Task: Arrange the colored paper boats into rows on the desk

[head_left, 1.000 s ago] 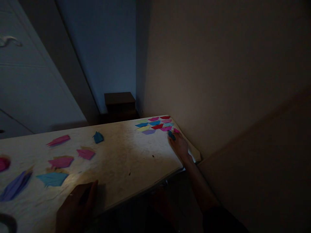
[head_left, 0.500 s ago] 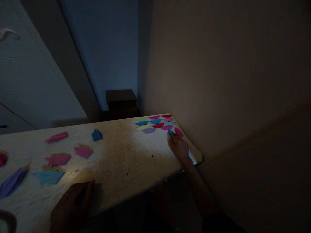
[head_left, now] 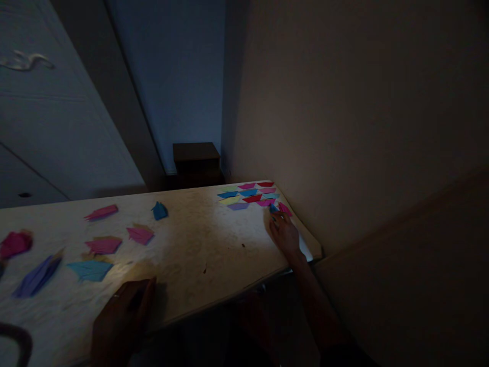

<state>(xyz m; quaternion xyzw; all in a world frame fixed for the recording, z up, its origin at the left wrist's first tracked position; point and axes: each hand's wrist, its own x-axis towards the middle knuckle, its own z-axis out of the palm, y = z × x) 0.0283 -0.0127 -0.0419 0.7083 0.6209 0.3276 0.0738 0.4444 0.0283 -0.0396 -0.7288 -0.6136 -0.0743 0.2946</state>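
Near the right end of the table, my right hand [head_left: 286, 234] pinches a small blue folded paper piece [head_left: 273, 208] between its fingertips. A pink folded piece [head_left: 284, 209] lies just beside those fingers. Rows of flat folded paper pieces in several colours, among them a red one [head_left: 252, 199] and a lavender one [head_left: 238, 206], sit close together beyond the hand. My left hand [head_left: 122, 313] rests at the table's near edge, its fingers loosely curled; nothing shows in them, though they are dark. Closest to it is a light blue folded paper [head_left: 90, 270].
Loose folded papers lie on the table [head_left: 198, 234] at left: several pink ones [head_left: 104, 244], a purple one [head_left: 38, 275] and a blue one [head_left: 159, 210]. A curved dark object [head_left: 19, 336] is at lower left. Along the right runs a wall [head_left: 344, 127]; a brown cabinet [head_left: 196, 152] stands behind.
The whole view has shifted, so the scene sits slightly further right. My right hand stays by the rows with the blue paper piece, and my left hand keeps its place by the edge.
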